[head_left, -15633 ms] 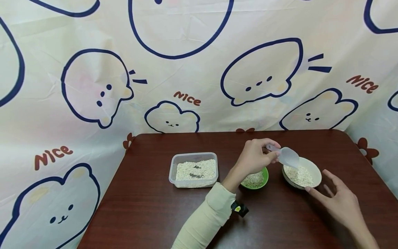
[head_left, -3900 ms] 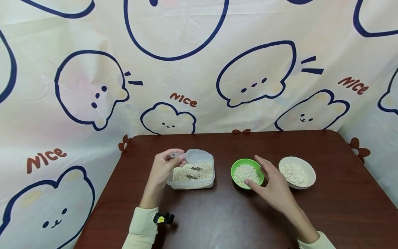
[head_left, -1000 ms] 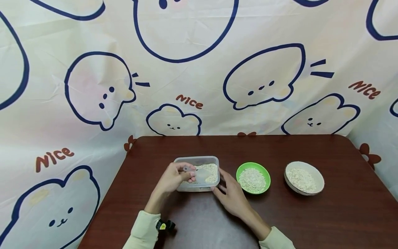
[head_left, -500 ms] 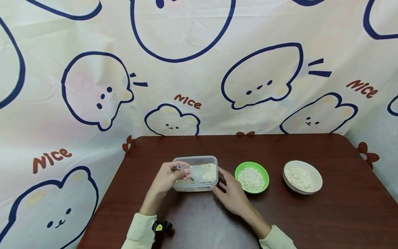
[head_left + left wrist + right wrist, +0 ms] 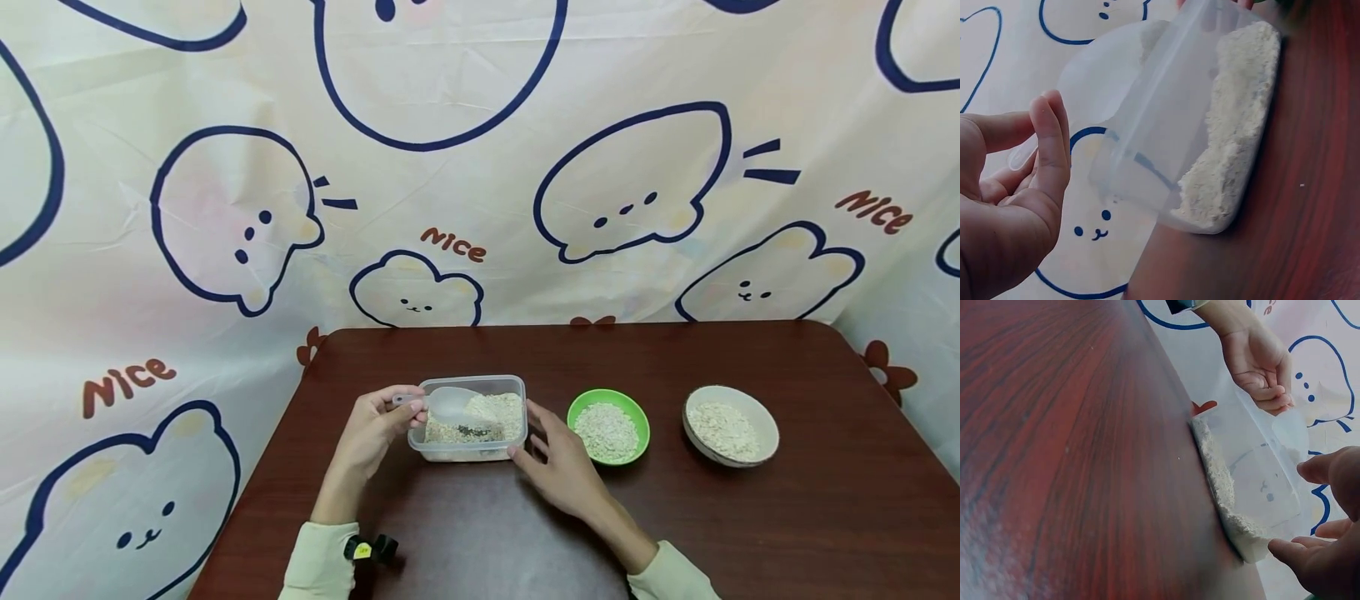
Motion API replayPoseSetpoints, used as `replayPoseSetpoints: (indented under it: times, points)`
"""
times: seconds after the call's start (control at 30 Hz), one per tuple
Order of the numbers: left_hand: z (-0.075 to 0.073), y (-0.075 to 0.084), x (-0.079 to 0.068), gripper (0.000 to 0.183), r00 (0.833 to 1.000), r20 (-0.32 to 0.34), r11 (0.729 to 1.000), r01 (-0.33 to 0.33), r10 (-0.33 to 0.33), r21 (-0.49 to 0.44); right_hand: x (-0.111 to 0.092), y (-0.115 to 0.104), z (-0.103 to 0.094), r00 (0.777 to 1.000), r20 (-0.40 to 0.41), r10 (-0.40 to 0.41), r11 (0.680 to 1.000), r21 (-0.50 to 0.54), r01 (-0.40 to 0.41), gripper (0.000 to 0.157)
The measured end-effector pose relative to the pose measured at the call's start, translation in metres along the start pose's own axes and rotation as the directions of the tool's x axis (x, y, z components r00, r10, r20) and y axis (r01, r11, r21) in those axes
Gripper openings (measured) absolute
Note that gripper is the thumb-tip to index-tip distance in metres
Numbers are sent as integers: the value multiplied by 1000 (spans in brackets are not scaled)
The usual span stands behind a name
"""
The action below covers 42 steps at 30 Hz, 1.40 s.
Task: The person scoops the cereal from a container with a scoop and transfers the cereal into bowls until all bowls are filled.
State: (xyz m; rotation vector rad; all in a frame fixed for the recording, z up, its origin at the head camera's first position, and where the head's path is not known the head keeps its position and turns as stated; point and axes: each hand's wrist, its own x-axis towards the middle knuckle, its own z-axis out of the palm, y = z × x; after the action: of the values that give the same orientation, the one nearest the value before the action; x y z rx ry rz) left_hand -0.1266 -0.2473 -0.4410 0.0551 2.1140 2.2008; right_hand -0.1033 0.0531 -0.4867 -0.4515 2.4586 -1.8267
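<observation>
My left hand (image 5: 375,429) pinches the handle of a translucent plastic scoop (image 5: 452,406) between thumb and fingers. The scoop's bowl is over the left part of a clear rectangular plastic container (image 5: 457,455), with pale flakes showing by its tip in the left wrist view. Pale oat-like flakes (image 5: 506,417) fill the container's lower part, a dark speckled patch among them. At the container's right end is my right hand (image 5: 562,467), its thumb at the near corner and its spread fingers along the side. In the right wrist view its fingertips (image 5: 1279,547) are right at the container.
Right of the container stands a green bowl (image 5: 643,442) of similar flakes. Farther right is a white bowl (image 5: 767,417), also holding flakes. All stand on a dark brown table (image 5: 480,533) backed by a printed cloth (image 5: 495,192).
My left hand has brought the scoop from the white bowl to the container, dipped it into the flakes, then drawn it left. My right hand has moved from the bowls to the container's right end.
</observation>
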Motion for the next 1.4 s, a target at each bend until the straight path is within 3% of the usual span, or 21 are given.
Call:
replayPoseSetpoints:
  times: [0.33, 0.6, 0.9, 1.17, 1.4]
  points:
    - [-11, 7, -3, 22, 998, -45, 997, -40, 38, -63, -1, -3, -5, 1000, 5, 5, 1000, 4, -5, 73]
    - [-5, 9, -3, 18, 996, -24, 992, -83, 81, -91, -1, -10, -7, 1000, -4, 15, 1000, 10, -15, 73]
    - [14, 13, 5, 11, 996, -14, 988, -92, 91, -120, -3, -13, -20, 1000, -5, -2, 1000, -23, 2, 74]
    - [48, 18, 19, 15, 993, 28, 980, -106, 112, -170, -10, -10, -45, 999, -43, -8, 995, -102, 4, 76]
    - [76, 16, 28, 25, 993, 73, 977, -77, 93, -196, -16, -10, -65, 997, -77, -19, 997, -82, 12, 75]
